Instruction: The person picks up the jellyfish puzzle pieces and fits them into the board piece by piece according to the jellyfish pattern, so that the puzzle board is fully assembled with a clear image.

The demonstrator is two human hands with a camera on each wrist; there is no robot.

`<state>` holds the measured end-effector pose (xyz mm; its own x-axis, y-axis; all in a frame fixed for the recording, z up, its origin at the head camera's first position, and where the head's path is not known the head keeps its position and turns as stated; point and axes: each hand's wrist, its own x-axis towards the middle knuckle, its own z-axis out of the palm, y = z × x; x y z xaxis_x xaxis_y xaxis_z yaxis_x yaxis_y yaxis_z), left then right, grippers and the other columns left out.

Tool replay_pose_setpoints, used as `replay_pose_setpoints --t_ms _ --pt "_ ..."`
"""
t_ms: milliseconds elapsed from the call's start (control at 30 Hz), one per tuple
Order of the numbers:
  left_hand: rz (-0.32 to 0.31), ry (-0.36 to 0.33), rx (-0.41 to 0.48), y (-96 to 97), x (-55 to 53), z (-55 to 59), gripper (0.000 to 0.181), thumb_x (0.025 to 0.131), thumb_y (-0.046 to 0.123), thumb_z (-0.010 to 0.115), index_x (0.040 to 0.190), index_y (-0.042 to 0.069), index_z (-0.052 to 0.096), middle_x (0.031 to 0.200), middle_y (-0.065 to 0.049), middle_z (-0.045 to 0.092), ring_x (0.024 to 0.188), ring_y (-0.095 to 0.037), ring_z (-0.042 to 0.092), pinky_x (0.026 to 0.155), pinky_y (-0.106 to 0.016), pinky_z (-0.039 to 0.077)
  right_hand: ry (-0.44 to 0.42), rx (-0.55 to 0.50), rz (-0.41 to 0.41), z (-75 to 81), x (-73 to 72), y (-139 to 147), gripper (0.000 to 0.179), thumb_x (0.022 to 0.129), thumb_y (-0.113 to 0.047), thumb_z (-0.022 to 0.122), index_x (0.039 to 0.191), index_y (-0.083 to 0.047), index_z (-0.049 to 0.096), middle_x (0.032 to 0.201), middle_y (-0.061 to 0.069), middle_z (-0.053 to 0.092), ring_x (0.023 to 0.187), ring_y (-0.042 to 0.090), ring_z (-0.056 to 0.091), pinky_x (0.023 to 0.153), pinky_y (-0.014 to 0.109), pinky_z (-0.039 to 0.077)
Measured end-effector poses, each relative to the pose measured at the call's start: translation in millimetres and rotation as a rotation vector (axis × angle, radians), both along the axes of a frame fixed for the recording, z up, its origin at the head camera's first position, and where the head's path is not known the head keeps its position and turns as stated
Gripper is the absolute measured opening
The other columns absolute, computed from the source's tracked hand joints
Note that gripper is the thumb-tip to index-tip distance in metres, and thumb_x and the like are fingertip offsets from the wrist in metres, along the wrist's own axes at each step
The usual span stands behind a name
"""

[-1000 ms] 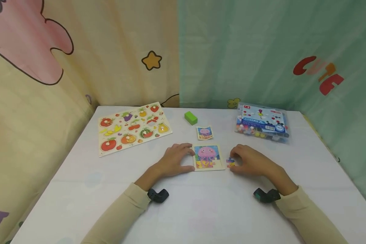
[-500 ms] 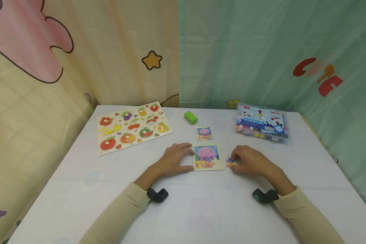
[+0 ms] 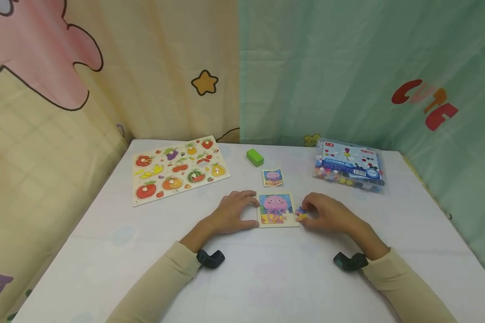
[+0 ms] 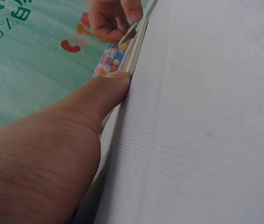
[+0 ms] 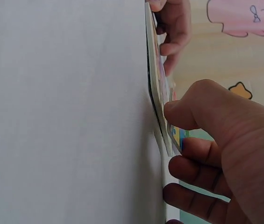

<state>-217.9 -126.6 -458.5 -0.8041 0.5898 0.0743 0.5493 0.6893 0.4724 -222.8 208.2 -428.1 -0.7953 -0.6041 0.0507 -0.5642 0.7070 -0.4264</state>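
A square jellyfish jigsaw tray (image 3: pixel 276 225) lies on the white table, with a gap in its picture at the lower right. My left hand (image 3: pixel 236 212) holds the tray's left side, its thumb at the near corner and a finger farther up the edge. In the left wrist view the thumb rests against the tray's side. My right hand (image 3: pixel 327 212) pinches a small blue, purple and yellow jigsaw piece (image 3: pixel 300 214) between thumb and fingers. The piece overlaps the tray's right border in the head view. In the right wrist view the piece (image 5: pixel 175 136) is tilted, close beside the tray.
Behind the tray lies a small jellyfish picture card (image 3: pixel 272 177), with a green block (image 3: pixel 255 157) beyond it. A fruit peg puzzle board (image 3: pixel 179 170) lies at the back left. A clear plastic box of coloured balls (image 3: pixel 349 165) stands at the back right. Curtains hang behind the table.
My right hand has moved slightly left with the jigsaw piece, from beside the tray to its right border, and the piece has tipped. The left hand stays at the tray's left side.
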Motion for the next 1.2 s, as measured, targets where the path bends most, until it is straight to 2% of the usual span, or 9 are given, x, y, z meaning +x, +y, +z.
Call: replay_pose_setpoints --t_ms 167,433,700,1200 --pt "0.003 0.001 0.0 1.9 0.7 -1.1 0.05 0.09 0.052 0.072 0.131 0.026 0.061 0.158 0.0 0.039 0.142 -0.024 0.033 0.106 -0.049 0.032 0.041 -0.002 0.064 -2.7 -2.2 -8.9 0.017 0.086 -0.022 0.079 0.094 -0.018 0.064 0.088 -0.01 0.055 0.082 0.011 0.05 0.075 0.034 0.047" --pt "0.002 0.007 -0.009 2.1 0.5 2.9 0.051 0.09 0.052 0.072 0.131 0.024 0.06 0.158 -0.001 0.039 0.141 -0.026 0.034 0.105 -0.05 0.032 0.067 0.002 0.045 -2.6 -2.6 -15.0 0.015 0.09 -0.023 0.077 0.095 -0.017 0.065 0.087 -0.01 0.056 0.08 0.011 0.05 0.074 0.035 0.048" --pt "0.005 -0.01 -0.013 2.7 1.4 4.7 0.051 0.09 0.052 0.072 0.132 0.024 0.06 0.158 0.0 0.038 0.142 -0.025 0.033 0.107 -0.049 0.031 0.035 0.016 0.024 -0.4 1.8 -17.3 0.029 0.085 -0.036 0.082 0.097 -0.016 0.066 0.088 -0.009 0.057 0.08 0.011 0.05 0.074 0.034 0.046" --pt "-0.006 0.004 -0.015 1.4 -0.6 4.0 0.05 0.09 0.051 0.073 0.131 0.024 0.061 0.157 -0.002 0.039 0.14 -0.025 0.035 0.105 -0.05 0.033 0.052 -0.012 0.092 -3.8 3.4 -21.4 0.023 0.091 -0.025 0.078 0.11 -0.015 0.072 0.1 -0.009 0.06 0.087 0.01 0.053 0.08 0.036 0.049"
